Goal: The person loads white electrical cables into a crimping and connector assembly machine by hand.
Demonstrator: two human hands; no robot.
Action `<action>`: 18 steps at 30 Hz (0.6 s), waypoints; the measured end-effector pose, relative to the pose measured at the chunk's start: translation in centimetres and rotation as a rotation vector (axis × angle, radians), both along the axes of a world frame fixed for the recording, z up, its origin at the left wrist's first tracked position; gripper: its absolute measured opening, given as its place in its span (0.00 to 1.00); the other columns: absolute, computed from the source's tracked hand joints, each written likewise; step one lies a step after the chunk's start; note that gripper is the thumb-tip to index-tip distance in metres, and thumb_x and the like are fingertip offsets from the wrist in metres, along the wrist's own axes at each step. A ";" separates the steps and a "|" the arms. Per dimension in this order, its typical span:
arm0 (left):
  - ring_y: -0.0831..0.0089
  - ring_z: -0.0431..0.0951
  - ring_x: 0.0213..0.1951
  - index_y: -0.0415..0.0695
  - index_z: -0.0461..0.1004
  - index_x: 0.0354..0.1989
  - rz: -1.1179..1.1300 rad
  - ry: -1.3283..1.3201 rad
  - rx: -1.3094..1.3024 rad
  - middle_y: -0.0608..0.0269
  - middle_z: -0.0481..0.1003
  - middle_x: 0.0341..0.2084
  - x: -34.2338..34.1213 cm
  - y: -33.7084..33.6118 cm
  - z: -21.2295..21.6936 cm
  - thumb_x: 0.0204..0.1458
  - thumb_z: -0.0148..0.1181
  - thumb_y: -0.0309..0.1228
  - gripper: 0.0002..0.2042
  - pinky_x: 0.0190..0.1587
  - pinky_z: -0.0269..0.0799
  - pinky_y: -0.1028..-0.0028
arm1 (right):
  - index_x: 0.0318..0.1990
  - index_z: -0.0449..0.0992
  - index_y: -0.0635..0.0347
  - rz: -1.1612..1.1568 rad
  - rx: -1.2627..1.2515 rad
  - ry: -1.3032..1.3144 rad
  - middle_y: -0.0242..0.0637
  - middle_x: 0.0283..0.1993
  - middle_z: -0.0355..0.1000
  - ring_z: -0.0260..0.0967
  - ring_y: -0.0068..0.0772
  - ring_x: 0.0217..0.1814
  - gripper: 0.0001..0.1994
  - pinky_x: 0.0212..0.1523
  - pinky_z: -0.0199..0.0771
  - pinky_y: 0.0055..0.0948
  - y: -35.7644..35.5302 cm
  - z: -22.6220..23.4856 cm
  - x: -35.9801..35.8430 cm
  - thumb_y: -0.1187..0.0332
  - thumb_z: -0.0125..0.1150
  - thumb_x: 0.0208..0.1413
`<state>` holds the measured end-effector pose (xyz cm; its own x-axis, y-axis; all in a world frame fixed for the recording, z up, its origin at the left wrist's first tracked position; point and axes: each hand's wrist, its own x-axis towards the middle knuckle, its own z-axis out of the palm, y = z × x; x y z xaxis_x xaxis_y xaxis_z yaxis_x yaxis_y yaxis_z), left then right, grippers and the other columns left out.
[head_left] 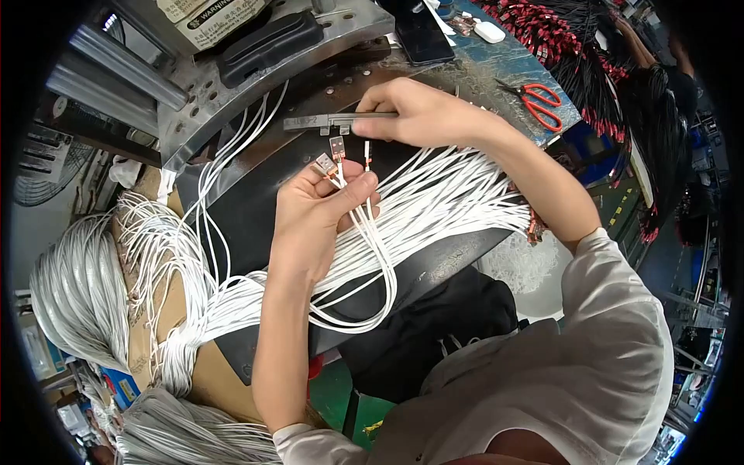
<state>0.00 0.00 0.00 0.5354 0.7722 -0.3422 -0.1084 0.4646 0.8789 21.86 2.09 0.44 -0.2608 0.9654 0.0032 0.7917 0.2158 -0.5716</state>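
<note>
Several white cables (385,267) with bare metal USB plugs (337,147) at their ends are pinched between the thumb and fingers of my left hand (302,213). The plugs fan out above my fingertips, and the cables loop down below the wrist. My right hand (418,115) grips the right end of a narrow grey metal bar (306,122), a slotted fixture, just beyond the plugs. Small metal tabs stick out from the bar's near side. A gap shows between bar and plugs. Under both hands, a thick bundle of white cables (457,190) lies across a black work surface (252,194).
A heavy metal press (271,46) stands at the far left. Red-handled snips (541,106), a black phone (422,35) and a small white case (489,32) lie far right. Grey cable coils (81,287) sit left. Another person's arm (635,43) shows beside black cables with red ends (535,31).
</note>
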 end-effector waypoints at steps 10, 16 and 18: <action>0.75 0.80 0.31 0.33 0.75 0.45 0.045 0.149 0.064 0.57 0.80 0.33 1.4 -0.3 0.0 0.60 0.60 0.26 0.09 0.36 0.78 0.78 | 0.44 0.77 0.64 -0.108 -0.415 0.919 0.31 0.36 0.75 0.71 0.18 0.37 0.16 0.38 0.72 0.20 -0.8 -1.0 -0.1 0.57 0.55 0.67; 0.76 0.79 0.29 0.33 0.75 0.45 0.035 0.162 0.026 0.58 0.80 0.33 1.2 -0.2 -0.1 0.63 0.58 0.28 0.10 0.35 0.76 0.78 | 0.45 0.77 0.63 -0.065 -0.364 0.832 0.29 0.35 0.74 0.70 0.17 0.36 0.16 0.37 0.71 0.21 -1.2 -1.3 -0.8 0.57 0.55 0.67; 0.77 0.79 0.29 0.33 0.75 0.45 0.022 0.138 0.032 0.58 0.80 0.33 1.2 -0.2 -0.2 0.64 0.56 0.30 0.10 0.34 0.76 0.79 | 0.45 0.77 0.63 -0.041 -0.387 0.825 0.28 0.36 0.75 0.69 0.16 0.35 0.16 0.35 0.69 0.19 -1.3 -1.3 -0.9 0.56 0.55 0.67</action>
